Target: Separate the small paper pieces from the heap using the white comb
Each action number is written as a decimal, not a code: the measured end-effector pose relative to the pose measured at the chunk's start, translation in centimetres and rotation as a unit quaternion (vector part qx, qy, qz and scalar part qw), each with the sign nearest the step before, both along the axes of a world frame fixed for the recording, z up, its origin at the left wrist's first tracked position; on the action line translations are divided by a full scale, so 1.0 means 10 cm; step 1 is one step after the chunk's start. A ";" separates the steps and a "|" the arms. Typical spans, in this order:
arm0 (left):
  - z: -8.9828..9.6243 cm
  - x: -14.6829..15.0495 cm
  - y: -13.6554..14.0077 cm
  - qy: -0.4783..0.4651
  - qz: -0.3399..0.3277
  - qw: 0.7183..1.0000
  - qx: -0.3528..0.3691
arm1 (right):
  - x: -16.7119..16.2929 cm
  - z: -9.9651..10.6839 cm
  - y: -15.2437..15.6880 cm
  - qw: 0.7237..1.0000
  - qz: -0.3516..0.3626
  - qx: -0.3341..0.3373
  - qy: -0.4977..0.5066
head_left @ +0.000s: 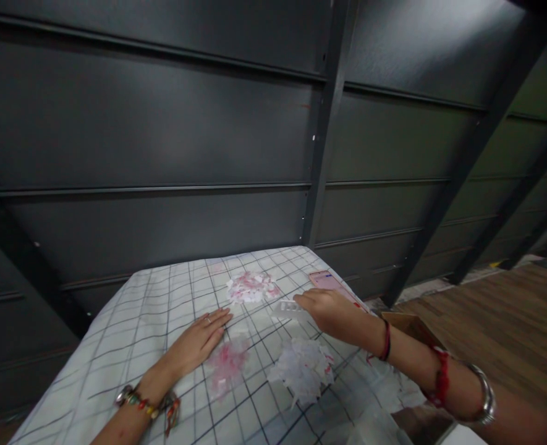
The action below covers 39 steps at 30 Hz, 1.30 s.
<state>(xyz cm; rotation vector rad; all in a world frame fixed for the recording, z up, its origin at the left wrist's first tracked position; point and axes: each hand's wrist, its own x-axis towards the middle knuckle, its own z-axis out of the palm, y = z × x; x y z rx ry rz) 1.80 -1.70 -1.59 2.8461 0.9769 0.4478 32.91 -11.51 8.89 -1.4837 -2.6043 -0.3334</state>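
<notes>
White, dark-checked cloth (138,321) lies below a dark panelled wall (162,136). The right hand (332,309) clamps a flat, translucent plastic strip (285,307) between its fingers; at its eight o'clock, the left hand (201,337) lies flat, fingers nearly together. A low sweep could scatter the papery white slips (301,371) at six o'clock.

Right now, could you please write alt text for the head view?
The right hand holds a pale translucent piece over a checked cloth. The left hand rests palm down near three piles of small white and pink pieces; a dark panelled wall stands behind.
</notes>
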 end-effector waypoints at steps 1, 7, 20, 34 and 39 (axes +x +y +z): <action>-0.01 0.00 0.00 0.000 -0.001 1.000 0.000 | -0.01 -0.02 -0.02 1.000 0.009 -0.004 0.000; -0.01 -0.02 0.00 -0.002 -0.003 1.000 -0.001 | 0.01 -0.03 -0.07 0.999 0.031 0.006 0.018; -0.02 -0.02 0.02 0.001 -0.002 1.000 -0.008 | 0.01 -0.01 -0.09 0.999 0.029 -0.010 0.016; -0.01 0.00 0.01 0.007 0.002 1.000 -0.017 | -0.02 -0.12 -0.11 0.995 0.102 -0.010 0.005; -0.01 0.01 0.03 0.005 -0.005 1.000 -0.012 | 0.01 -0.04 -0.35 0.993 0.118 -0.004 -0.019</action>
